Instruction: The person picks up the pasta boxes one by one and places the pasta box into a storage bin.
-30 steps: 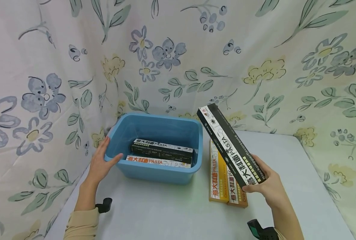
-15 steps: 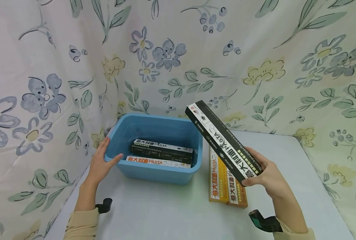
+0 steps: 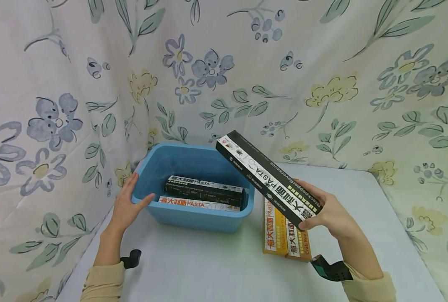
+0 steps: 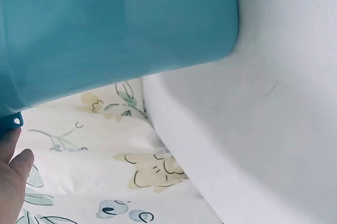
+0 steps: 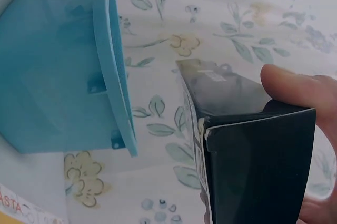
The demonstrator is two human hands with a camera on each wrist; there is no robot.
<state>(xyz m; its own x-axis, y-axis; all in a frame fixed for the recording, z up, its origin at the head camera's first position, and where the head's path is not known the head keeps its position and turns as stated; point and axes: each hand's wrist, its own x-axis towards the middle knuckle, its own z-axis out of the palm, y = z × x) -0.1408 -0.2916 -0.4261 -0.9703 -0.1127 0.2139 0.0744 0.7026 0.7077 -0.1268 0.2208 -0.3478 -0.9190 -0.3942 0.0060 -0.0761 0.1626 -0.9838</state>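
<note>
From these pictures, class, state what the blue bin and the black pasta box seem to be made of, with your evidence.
Blue bin: likely moulded plastic, smooth with a slight sheen, thin rolled rim, translucent in the right wrist view.
Black pasta box: probably printed cardboard, semi-gloss; folded end flap and sharp creased edges show.

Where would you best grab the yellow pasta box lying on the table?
Take the yellow pasta box from above at its near end, fingers across its narrow width. It lies flat, its right side tight against the orange box, and its far end sits under the black box that the right hand holds.
</note>
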